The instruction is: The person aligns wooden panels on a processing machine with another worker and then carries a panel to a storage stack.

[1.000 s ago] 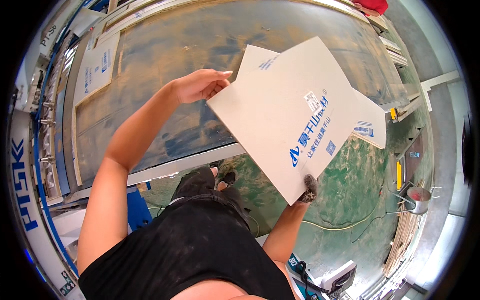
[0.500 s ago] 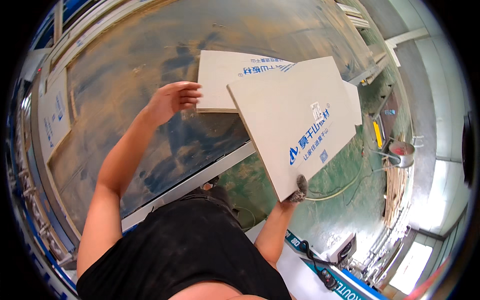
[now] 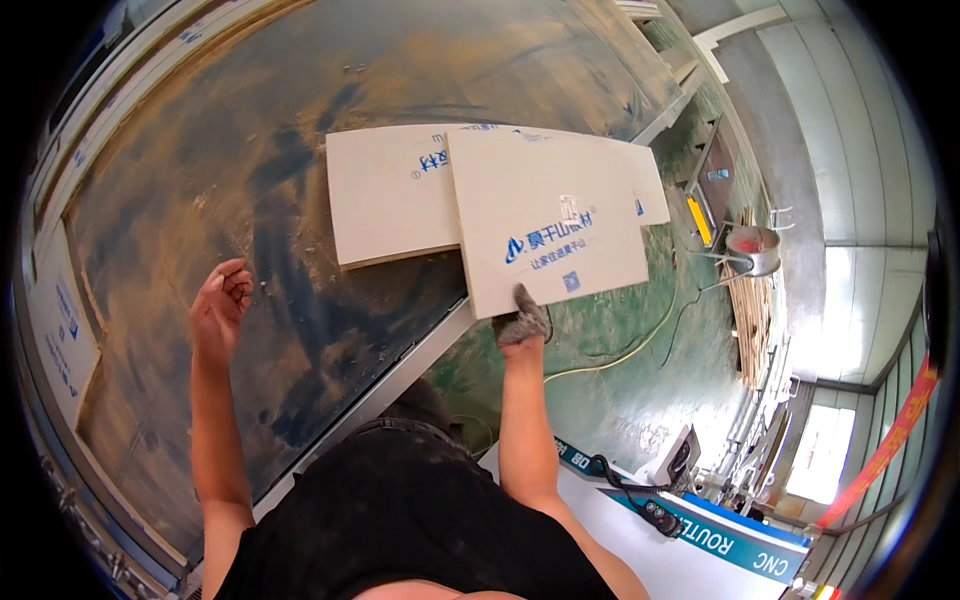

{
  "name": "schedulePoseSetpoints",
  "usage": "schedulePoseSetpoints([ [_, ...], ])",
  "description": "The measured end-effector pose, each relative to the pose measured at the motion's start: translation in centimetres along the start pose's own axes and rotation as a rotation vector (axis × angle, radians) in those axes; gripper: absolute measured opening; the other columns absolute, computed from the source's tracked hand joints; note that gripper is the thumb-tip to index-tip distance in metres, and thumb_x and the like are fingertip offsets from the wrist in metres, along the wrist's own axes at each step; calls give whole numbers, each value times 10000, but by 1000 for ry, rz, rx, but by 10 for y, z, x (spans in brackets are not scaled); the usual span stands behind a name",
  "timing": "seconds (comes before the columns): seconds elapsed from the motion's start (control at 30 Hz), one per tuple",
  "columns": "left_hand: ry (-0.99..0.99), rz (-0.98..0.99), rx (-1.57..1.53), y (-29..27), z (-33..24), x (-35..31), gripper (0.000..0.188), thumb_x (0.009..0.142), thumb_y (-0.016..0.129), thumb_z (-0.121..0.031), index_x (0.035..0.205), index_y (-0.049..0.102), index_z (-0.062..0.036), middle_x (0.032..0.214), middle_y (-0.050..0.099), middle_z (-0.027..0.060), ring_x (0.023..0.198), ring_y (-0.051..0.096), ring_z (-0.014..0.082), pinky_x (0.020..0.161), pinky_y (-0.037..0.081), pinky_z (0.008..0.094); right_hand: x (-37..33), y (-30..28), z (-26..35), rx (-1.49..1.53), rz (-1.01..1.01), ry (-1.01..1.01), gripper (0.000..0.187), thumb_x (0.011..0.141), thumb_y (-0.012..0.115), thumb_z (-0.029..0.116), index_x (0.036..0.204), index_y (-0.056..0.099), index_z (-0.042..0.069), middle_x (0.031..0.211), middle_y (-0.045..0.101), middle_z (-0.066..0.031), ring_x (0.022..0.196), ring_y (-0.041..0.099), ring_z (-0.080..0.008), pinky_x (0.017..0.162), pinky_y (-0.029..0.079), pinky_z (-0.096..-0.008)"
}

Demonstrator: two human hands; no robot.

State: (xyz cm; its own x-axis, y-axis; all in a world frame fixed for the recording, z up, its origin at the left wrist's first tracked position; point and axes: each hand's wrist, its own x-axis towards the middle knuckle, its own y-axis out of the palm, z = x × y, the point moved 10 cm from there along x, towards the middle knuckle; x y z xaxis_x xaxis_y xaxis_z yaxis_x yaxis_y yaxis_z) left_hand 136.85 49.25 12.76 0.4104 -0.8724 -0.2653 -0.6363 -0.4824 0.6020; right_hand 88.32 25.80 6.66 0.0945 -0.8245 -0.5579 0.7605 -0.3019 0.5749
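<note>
My right hand (image 3: 524, 322), in a dark grey work glove, grips the near edge of a white panel board (image 3: 545, 215) with blue print. Its thumb lies on the top face; the fingers are hidden underneath. This board lies over another white board (image 3: 390, 200), whose left part rests on the dusty table and whose right end shows beyond the upper one. My left hand (image 3: 222, 305) is bare and holds nothing. It hovers above the table, left of the boards, with its fingers loosely bent and a little apart.
The dark, dust-covered table (image 3: 200, 170) ends in a metal edge (image 3: 400, 385) before me. White board strips (image 3: 60, 330) line its left side. On the green floor to the right are a bucket (image 3: 752, 252), a hose and wood strips (image 3: 752, 330). A white machine cabinet (image 3: 640, 550) stands nearby.
The upper board has turned and shifted left, settling closer over the lower one, with my right hand still on it. My left hand has come away from the lower board, back toward me.
</note>
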Motion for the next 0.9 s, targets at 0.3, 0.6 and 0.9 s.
schedulePoseSetpoints([
  [0.3,546,306,504,204,-87,-16,420,887,609,-209,1254,657,-11,1011,581,63,902,519,171,802,397,300,0,38,17,-654,64,269,392,959,705,269,1252,578,42,1021,726,-144,806,739,-285,712,638,-451],
  [0.6,681,1327,355,517,-90,-42,123,910,729,-114,943,791,-215,1023,633,18,941,594,176,770,467,241,-55,79,71,-1180,723,589,299,931,708,172,1163,686,-15,895,742,-126,808,732,-194,742,599,-311],
  [0.9,413,1335,243,603,-3,26,118,927,703,-152,1027,766,-149,1105,634,88,1047,586,244,872,462,305,22,120,225,-949,921,470,371,866,738,8,1225,658,-36,1001,737,-145,953,716,-212,861,581,-332],
])
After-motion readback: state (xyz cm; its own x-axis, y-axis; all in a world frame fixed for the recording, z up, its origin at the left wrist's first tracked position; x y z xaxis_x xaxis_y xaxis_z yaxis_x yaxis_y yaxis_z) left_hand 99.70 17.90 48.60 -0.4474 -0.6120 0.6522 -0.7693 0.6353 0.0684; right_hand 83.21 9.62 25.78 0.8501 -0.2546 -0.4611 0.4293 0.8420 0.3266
